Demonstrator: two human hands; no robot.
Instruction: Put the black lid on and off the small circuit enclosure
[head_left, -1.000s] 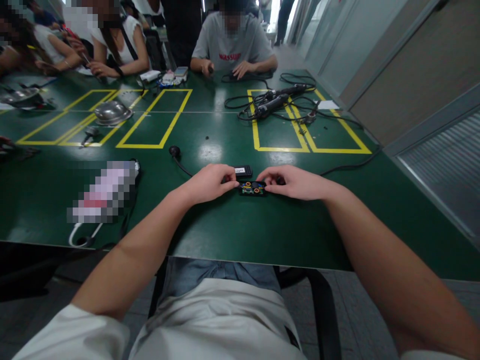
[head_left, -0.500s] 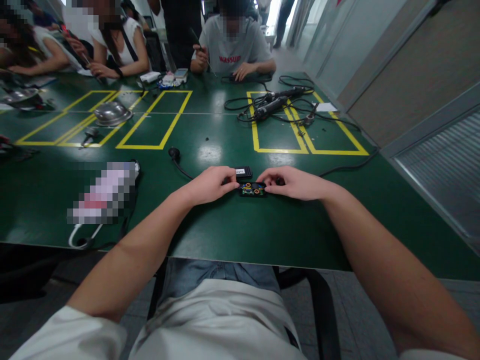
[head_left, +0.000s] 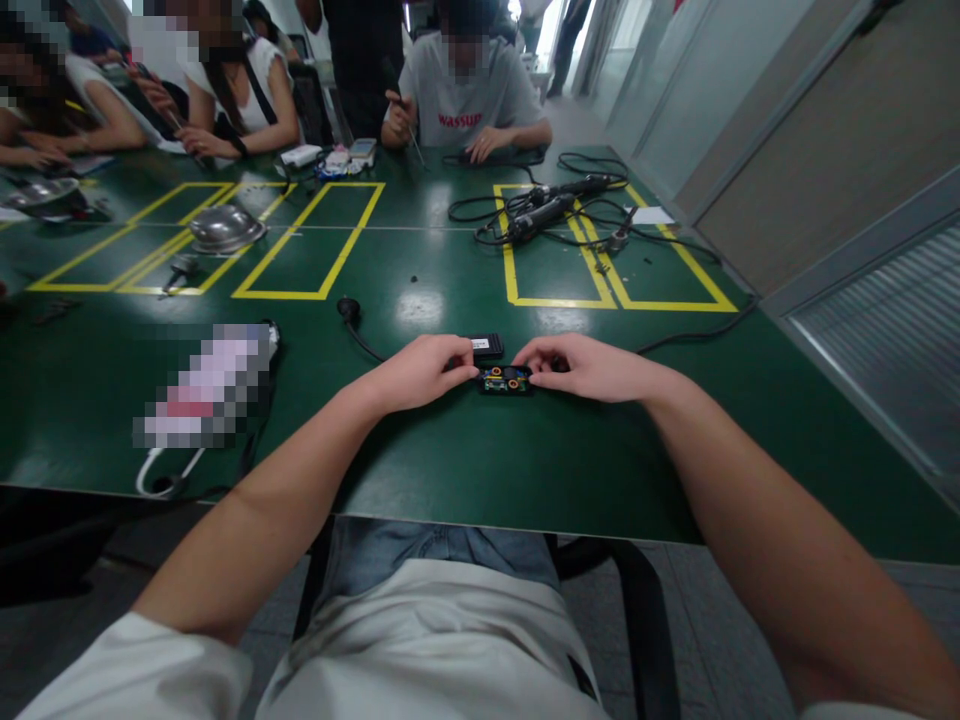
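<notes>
Between my hands, on the green table, lies an opened black power adapter (head_left: pixel 505 380); its circuit board with orange-ringed coils faces up. The fingertips of my left hand (head_left: pixel 429 373) pinch its left end. At the right end, my right hand (head_left: pixel 585 367) grips it with thumb and fingers. Just behind it rests a black casing cover (head_left: pixel 487 345) with a white label, partly hidden by my left fingers. A black cord with a plug (head_left: pixel 349 310) comes out beside my left hand, and another black cable (head_left: pixel 690 335) runs off behind my right wrist.
A phone-like object (head_left: pixel 206 385), blurred out, lies to the left with a white loop. Further back are a metal bowl (head_left: pixel 225 228), yellow tape rectangles (head_left: pixel 279 295) and tangled black cabled tools (head_left: pixel 540 215). Across the table a person (head_left: pixel 465 95) holds a screwdriver (head_left: pixel 411 125).
My hands and the adapter stay almost in place. Across the table, the person's screwdriver has shifted slightly.
</notes>
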